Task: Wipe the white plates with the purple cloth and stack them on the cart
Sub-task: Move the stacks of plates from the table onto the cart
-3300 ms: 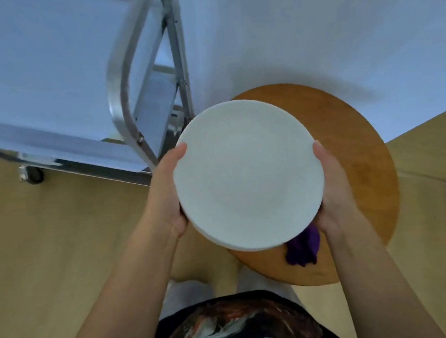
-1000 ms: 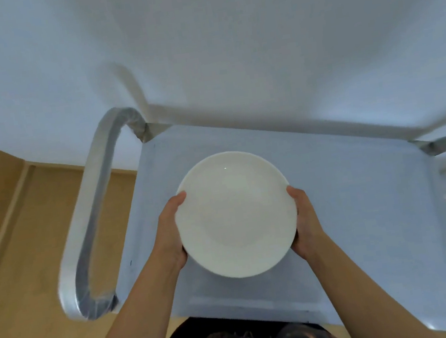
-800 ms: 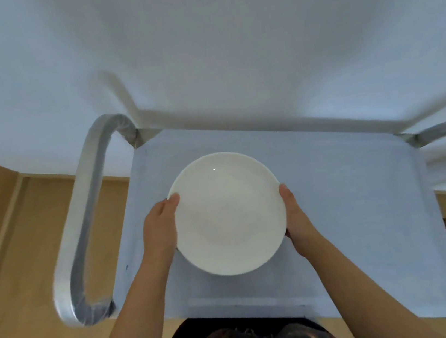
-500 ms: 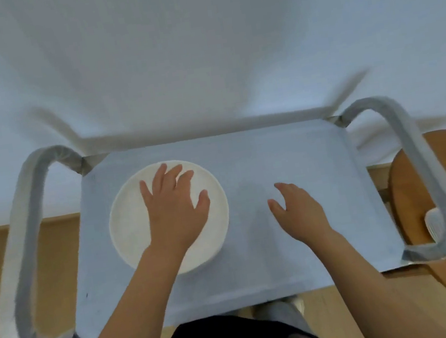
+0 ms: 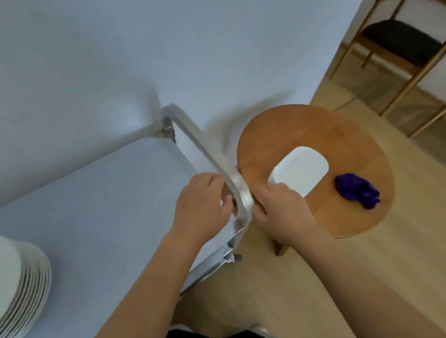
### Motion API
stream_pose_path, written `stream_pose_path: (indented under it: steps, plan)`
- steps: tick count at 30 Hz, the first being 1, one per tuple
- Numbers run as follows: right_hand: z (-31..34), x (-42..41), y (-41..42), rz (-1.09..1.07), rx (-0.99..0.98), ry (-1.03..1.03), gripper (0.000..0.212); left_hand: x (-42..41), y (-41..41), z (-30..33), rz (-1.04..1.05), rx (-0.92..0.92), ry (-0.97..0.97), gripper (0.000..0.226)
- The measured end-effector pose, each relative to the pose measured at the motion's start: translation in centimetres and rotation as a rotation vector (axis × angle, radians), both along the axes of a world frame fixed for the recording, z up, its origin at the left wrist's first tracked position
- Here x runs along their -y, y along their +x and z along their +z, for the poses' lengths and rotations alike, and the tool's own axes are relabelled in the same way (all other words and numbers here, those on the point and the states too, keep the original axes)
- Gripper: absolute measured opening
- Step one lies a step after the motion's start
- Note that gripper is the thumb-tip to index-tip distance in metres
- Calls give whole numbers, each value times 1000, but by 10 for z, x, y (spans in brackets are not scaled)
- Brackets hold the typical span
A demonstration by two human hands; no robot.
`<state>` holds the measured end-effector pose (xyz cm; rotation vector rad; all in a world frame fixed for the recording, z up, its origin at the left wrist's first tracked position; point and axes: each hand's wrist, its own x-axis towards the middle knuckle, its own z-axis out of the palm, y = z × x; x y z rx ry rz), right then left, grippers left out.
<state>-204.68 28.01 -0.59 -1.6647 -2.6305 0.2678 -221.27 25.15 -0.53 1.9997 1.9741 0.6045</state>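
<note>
A stack of several round white plates (image 5: 6,288) stands on the left end of the cart's pale blue top (image 5: 102,214). A white plate with rounded corners (image 5: 301,170) lies on the round wooden stool (image 5: 282,131), and the crumpled purple cloth (image 5: 357,191) lies to its right. My left hand (image 5: 200,208) hovers with loosely curled fingers just left of the cart's metal handle (image 5: 205,154), holding nothing. My right hand (image 5: 279,212) is just right of the handle, fingertips at the plate's near corner, without a visible grip.
The cart's handle loop rises between my two hands. A wooden chair with a dark seat (image 5: 404,40) stands at the far right on the wood floor (image 5: 402,272). A white wall is behind the cart.
I set the round plate down on the cart and let go with both hands. My view and both hands have swung right towards the stool; the stack now sits at the far left.
</note>
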Motion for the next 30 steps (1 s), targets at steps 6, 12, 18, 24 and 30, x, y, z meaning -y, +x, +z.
stream_pose_path:
  steps: [6, 12, 18, 24, 30]
  plan:
    - [-16, -28, 87, -101, 45, -41, 32, -29, 84, -12, -105, 25, -66, 31]
    - [-44, -76, 129, -136, 46, -115, 34, -75, 128, -47, -136, 62, -228, 33]
    - [-80, -137, 156, -126, 101, -154, 35, -134, 163, -94, -180, 59, -312, 36]
    - [-108, -190, 184, -116, 191, -226, 42, -171, 179, -136, -21, 144, -525, 41]
    - [-144, -237, 202, -113, 255, -305, 37, -183, 175, -168, 171, 259, -705, 35]
